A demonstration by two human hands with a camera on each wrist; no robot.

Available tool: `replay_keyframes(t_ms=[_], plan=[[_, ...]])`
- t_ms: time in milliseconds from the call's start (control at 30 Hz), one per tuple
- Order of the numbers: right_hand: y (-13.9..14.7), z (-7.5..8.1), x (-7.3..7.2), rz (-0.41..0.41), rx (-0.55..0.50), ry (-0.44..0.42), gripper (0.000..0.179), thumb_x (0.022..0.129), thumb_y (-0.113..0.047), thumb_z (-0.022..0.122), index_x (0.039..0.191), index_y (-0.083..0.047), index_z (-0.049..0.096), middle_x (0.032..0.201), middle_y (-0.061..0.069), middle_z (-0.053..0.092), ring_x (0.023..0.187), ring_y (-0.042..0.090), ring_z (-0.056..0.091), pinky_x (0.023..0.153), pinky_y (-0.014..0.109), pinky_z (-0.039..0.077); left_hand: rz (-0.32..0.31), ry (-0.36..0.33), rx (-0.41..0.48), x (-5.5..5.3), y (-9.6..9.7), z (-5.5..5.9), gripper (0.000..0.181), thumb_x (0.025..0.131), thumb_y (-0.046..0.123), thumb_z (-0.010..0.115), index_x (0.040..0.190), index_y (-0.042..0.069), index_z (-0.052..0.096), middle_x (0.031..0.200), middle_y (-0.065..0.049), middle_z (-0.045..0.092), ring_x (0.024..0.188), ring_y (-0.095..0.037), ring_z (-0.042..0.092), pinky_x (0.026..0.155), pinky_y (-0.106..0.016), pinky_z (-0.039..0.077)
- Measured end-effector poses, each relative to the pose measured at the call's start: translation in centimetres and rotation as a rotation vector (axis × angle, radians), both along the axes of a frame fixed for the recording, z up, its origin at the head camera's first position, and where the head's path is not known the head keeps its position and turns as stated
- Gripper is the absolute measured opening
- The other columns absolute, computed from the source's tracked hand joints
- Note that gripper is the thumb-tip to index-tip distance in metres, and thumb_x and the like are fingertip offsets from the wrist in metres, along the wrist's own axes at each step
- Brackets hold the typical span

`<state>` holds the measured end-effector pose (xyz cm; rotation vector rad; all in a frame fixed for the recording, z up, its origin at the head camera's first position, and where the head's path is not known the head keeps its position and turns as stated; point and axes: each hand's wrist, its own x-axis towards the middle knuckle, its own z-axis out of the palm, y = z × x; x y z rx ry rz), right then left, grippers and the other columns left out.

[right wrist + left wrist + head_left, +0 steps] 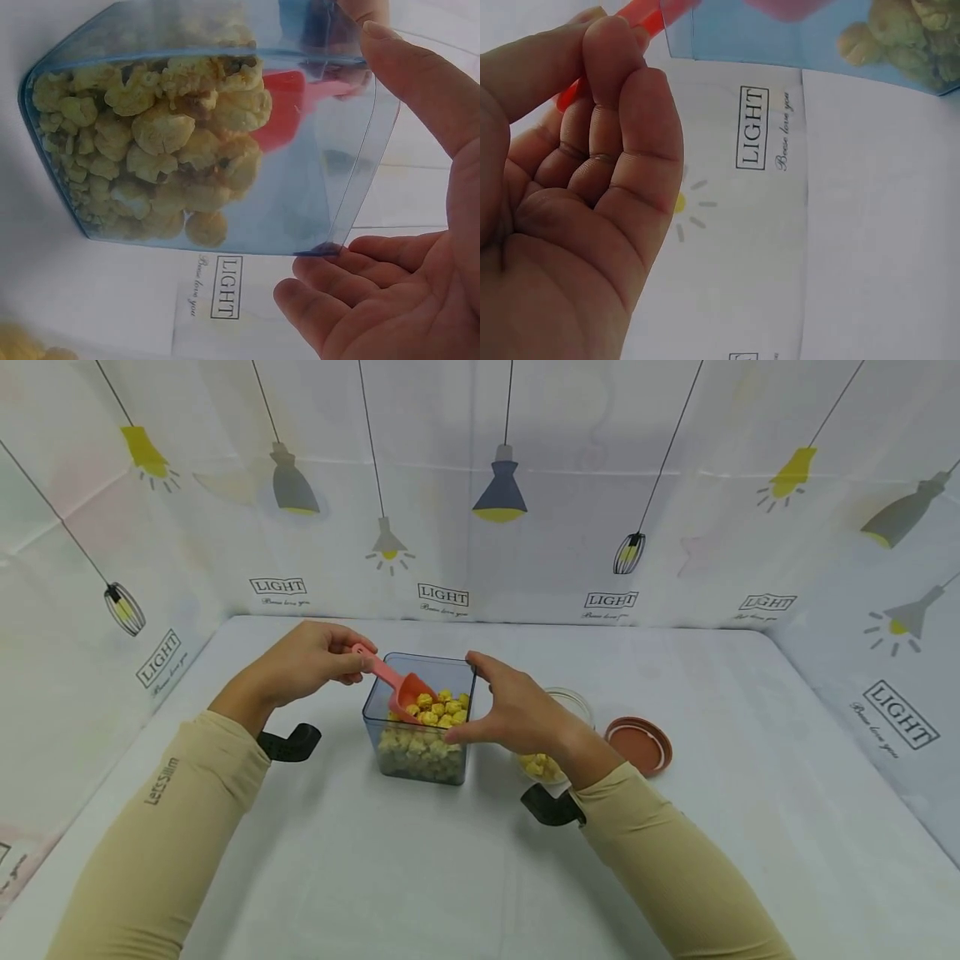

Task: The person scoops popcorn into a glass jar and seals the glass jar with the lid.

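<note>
In the head view, a clear bluish square container [450, 672] stands on the table, partly filled with yellow popcorn [444, 710]. A pinkish-red scoop [408, 695] leans inside it, its bowl against the popcorn and its handle slanting out over the left rim. My left hand [315, 662] pinches the handle's end between thumb and fingers. The container's right side is held by my right hand [517, 706], thumb at the near rim and fingers at the far corner. Through the wall, the right wrist view shows the scoop's bowl [281, 112] beside the popcorn.
Right of the container stands a clear round jar [576, 700] with popcorn [542, 767] in it, partly hidden behind the right hand. A reddish-brown round lid [639, 745] lies beside the jar. A lamp-printed cloth [555, 552] rises behind the white table [390, 860].
</note>
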<state>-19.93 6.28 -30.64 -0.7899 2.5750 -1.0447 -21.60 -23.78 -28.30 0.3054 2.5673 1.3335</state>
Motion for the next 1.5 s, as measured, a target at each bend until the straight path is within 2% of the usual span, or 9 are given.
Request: replay_keyframes(t_ms=[233, 567, 900, 1167, 1367, 1500], plan=[[0.0, 0.0, 0.1, -0.001, 0.001, -0.015, 0.108, 0.080, -0.044, 0.084, 0.159, -0.007, 0.020, 0.161, 0.010, 0.027, 0.143, 0.031, 0.034, 0.112, 0.048, 0.035, 0.007, -0.009, 0.004, 0.2, -0.3, -0.1, 0.033, 0.100, 0.018, 0.065, 0.125, -0.003, 0.063, 0.100, -0.011, 0.068, 0.092, -0.025, 0.065, 0.085, -0.032, 0.054], [-0.1, 0.0, 0.1, 0.008, 0.009, -0.001, 0.108, 0.080, -0.044, 0.084, 0.159, -0.007, 0.020, 0.161, 0.010, 0.028, 0.144, 0.029, 0.034, 0.112, 0.047, 0.035, 0.006, -0.020, -0.010, 0.6, -0.6, 0.3, 0.040, 0.099, 0.026, 0.066, 0.128, -0.001, 0.062, 0.102, -0.009, 0.067, 0.094, -0.024, 0.064, 0.093, -0.038, 0.051], [0.1, 0.1, 0.1, 0.003, -0.003, -0.006, 0.107, 0.081, -0.043, 0.084, 0.159, -0.007, 0.020, 0.161, 0.009, 0.028, 0.144, 0.028, 0.034, 0.112, 0.048, 0.035, -0.003, -0.041, -0.006, -0.1, 0.4, 0.0, 0.036, 0.098, 0.024, 0.067, 0.125, 0.000, 0.065, 0.100, -0.010, 0.068, 0.093, -0.026, 0.063, 0.090, -0.038, 0.052], [0.1, -0.1, 0.1, 0.006, -0.009, -0.010, 0.108, 0.080, -0.043, 0.084, 0.159, -0.006, 0.020, 0.161, 0.010, 0.028, 0.145, 0.028, 0.032, 0.113, 0.048, 0.033, 0.002, -0.068, 0.019, 0.0, -0.2, -0.4, 0.039, 0.099, 0.025, 0.067, 0.127, -0.001, 0.062, 0.098, -0.009, 0.068, 0.093, -0.026, 0.063, 0.091, -0.036, 0.051], [0.1, 0.0, 0.1, 0.004, -0.001, 0.002, 0.107, 0.081, -0.042, 0.084, 0.159, -0.006, 0.020, 0.161, 0.010, 0.028, 0.145, 0.028, 0.032, 0.113, 0.048, 0.033, -0.011, -0.048, 0.004, 0.1, 0.3, -0.2, 0.037, 0.098, 0.024, 0.068, 0.125, -0.001, 0.065, 0.096, -0.009, 0.069, 0.090, -0.024, 0.063, 0.091, -0.041, 0.052], [0.1, 0.0, 0.0, 0.001, -0.003, -0.002, 0.107, 0.081, -0.042, 0.084, 0.159, -0.006, 0.020, 0.161, 0.010, 0.028, 0.145, 0.027, 0.032, 0.113, 0.048, 0.032, -0.024, -0.041, -0.017, 0.2, 0.3, -0.1, 0.035, 0.098, 0.023, 0.068, 0.124, 0.000, 0.066, 0.096, -0.010, 0.068, 0.089, -0.025, 0.063, 0.088, -0.039, 0.052]])
